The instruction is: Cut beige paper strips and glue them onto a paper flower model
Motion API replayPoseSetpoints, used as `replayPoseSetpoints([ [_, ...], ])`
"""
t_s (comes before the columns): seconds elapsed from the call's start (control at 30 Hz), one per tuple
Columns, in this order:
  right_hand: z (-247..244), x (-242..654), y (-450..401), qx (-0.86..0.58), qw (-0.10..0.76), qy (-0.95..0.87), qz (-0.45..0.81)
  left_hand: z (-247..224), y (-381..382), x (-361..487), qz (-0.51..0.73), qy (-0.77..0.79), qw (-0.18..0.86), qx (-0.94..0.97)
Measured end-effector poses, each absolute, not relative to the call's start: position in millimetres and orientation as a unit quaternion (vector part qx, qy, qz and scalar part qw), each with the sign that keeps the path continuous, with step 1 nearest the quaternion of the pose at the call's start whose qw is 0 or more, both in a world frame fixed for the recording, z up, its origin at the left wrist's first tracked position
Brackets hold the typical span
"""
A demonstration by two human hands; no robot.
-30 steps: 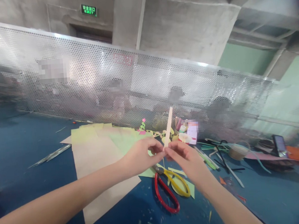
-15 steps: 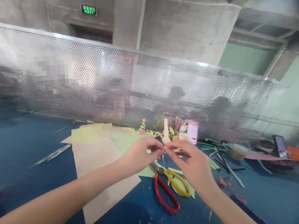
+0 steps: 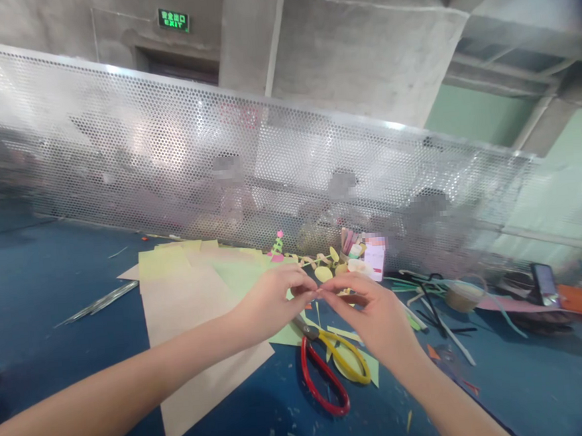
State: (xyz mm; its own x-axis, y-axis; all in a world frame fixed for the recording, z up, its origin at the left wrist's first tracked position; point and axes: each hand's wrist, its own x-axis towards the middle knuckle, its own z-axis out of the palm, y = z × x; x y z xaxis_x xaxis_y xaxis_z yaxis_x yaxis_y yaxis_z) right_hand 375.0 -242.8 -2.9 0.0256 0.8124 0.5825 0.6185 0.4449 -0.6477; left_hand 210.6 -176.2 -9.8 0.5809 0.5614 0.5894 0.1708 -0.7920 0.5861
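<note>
My left hand (image 3: 277,299) and my right hand (image 3: 372,312) meet fingertip to fingertip above the table, each closed in a pinch. Whatever sits between the fingertips is too small or too covered to make out. Just below them lies a pair of scissors (image 3: 326,375) with one red and one yellow handle, its blades partly under my left hand. Green paper (image 3: 248,277) and a large pale sheet (image 3: 190,338) spread beneath my left hand and forearm. Behind the fingers are a round yellow-green paper piece (image 3: 323,274) and a small pink-and-green cone-shaped ornament (image 3: 276,247).
A phone with a lit screen (image 3: 375,257) leans at the back. Metal tweezers (image 3: 97,303) lie left. To the right are pipe-cleaner-like sticks (image 3: 445,320), a clear cup (image 3: 466,293) and another phone (image 3: 545,285). A perforated metal screen (image 3: 287,158) borders the blue table.
A pale strip that stood upright above my fingertips no longer shows there. Both hands stay almost in the same place, with the fingers slightly shifted.
</note>
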Motion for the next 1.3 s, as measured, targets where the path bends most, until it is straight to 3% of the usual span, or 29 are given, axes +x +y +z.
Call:
replayPoseSetpoints([
  [0.13, 2, 376, -243, -0.541, 0.483, -0.668, 0.166, -9, -174, 211, 0.395, 0.215, 0.285, 0.846],
  [0.37, -2, 379, -240, -0.547, 0.486, -0.587, 0.345, -9, -164, 210, 0.354, 0.176, 0.519, 0.758],
  [0.5, -5, 377, -239, -0.525, 0.511, -0.563, 0.382, -8, -168, 208, 0.318, 0.190, 0.589, 0.718],
  [0.7, -3, 373, -242, -0.497, 0.522, -0.603, 0.342, -10, -167, 207, 0.312, 0.200, 0.682, 0.630],
  [0.87, -2, 371, -246, -0.464, 0.491, -0.726, 0.127, -11, -162, 206, 0.321, 0.221, 0.726, 0.566],
  [1.0, -5, 369, -248, -0.450, 0.478, -0.753, 0.044, -9, -163, 205, 0.314, 0.208, 0.733, 0.567],
  [1.3, -7, 365, -248, -0.480, 0.525, -0.693, 0.118, -6, -169, 206, 0.330, 0.180, 0.740, 0.558],
])
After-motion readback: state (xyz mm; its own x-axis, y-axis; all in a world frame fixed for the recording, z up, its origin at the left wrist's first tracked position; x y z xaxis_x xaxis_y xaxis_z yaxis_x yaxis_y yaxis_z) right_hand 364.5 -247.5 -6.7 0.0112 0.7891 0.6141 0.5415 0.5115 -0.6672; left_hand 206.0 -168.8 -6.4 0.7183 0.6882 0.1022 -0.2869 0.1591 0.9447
